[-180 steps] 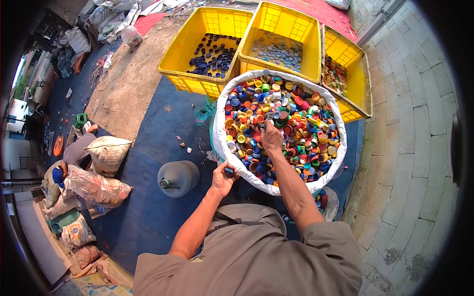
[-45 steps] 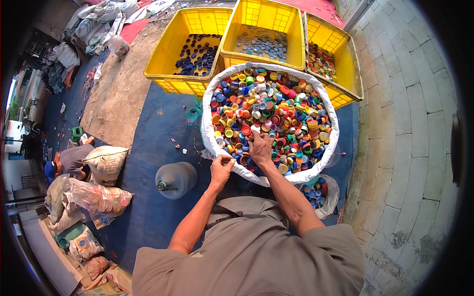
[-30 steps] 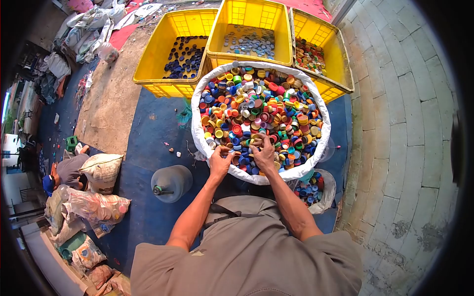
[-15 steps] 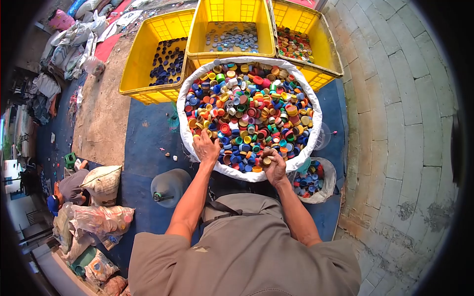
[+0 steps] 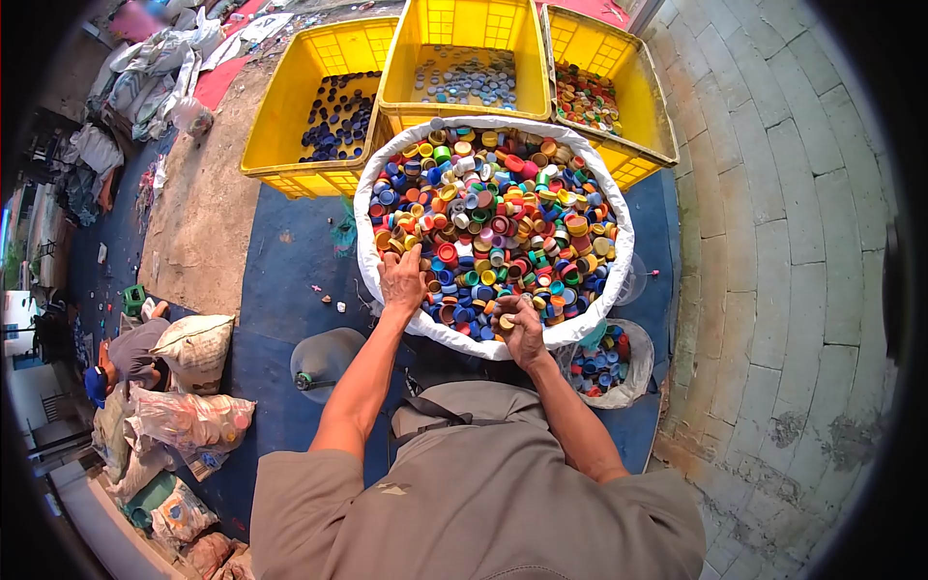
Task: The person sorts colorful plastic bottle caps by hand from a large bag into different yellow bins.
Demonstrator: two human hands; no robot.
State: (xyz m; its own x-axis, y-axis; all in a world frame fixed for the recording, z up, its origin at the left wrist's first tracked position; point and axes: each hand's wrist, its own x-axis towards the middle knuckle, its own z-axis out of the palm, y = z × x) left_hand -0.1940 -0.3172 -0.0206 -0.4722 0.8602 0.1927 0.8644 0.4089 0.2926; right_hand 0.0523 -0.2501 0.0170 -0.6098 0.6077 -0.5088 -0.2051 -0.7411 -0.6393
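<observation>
A round white sack (image 5: 626, 227) with a rolled rim stands before me, full of mixed plastic bottle caps (image 5: 498, 227) in many colours. My left hand (image 5: 401, 285) reaches over the near left rim, its fingers stretched out and touching caps; the fingertips are partly hidden among them. Near the front rim, my right hand (image 5: 522, 332) is curled around a dull yellow bottle cap (image 5: 507, 323). Whether more caps lie in that palm cannot be seen.
Behind the sack stand three yellow crates: left (image 5: 259, 145) with dark blue caps, middle (image 5: 389, 87) with pale blue, right (image 5: 662, 126) with red and orange. A small bag (image 5: 638, 372) of caps sits right, a large clear bottle (image 5: 329, 360) left. A person (image 5: 135, 358) crouches far left.
My left hand has shifted slightly forward-right over the caps. The right hand has moved a little left and down, still with the yellow cap. The whole view has shifted slightly.
</observation>
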